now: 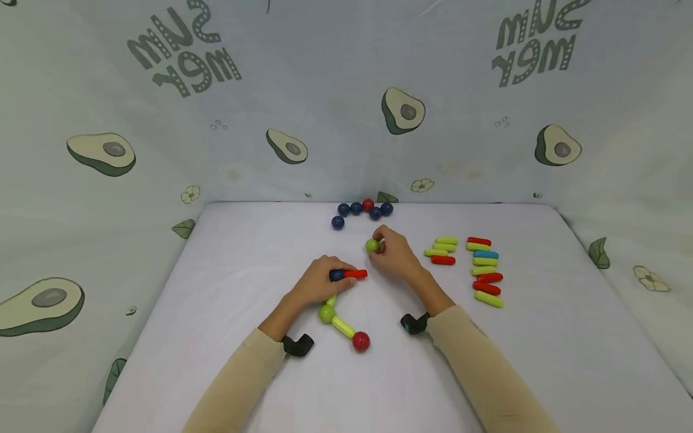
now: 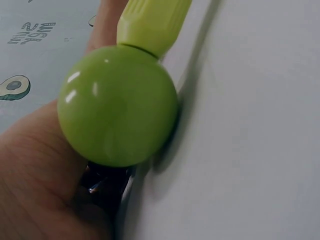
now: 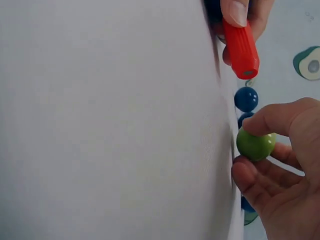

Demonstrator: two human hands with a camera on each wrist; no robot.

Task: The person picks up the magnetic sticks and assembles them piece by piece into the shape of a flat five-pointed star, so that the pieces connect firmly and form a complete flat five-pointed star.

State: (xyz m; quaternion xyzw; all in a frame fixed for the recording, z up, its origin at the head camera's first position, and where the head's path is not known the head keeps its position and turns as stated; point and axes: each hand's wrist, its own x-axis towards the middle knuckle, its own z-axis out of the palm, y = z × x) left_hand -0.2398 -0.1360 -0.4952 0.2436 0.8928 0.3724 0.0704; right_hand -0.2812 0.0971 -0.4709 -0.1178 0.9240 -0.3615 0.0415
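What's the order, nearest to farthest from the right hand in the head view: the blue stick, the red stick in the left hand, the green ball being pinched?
1. Green ball: pinched in the right hand.
2. Red stick: to the left, held in the left hand.
3. Blue stick: off to the right, among other sticks.

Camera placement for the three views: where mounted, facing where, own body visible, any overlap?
Head: on the head, facing forward and down at the white table; both sleeves, left hand and right hand show.
Left wrist: on that wrist, close on the joined green ball and yellow-green rod; part of the left hand shows.
Right wrist: on that wrist, facing the pinched green ball; parts of both hands show.
Shared: head and right wrist both show the red rod in the left hand.
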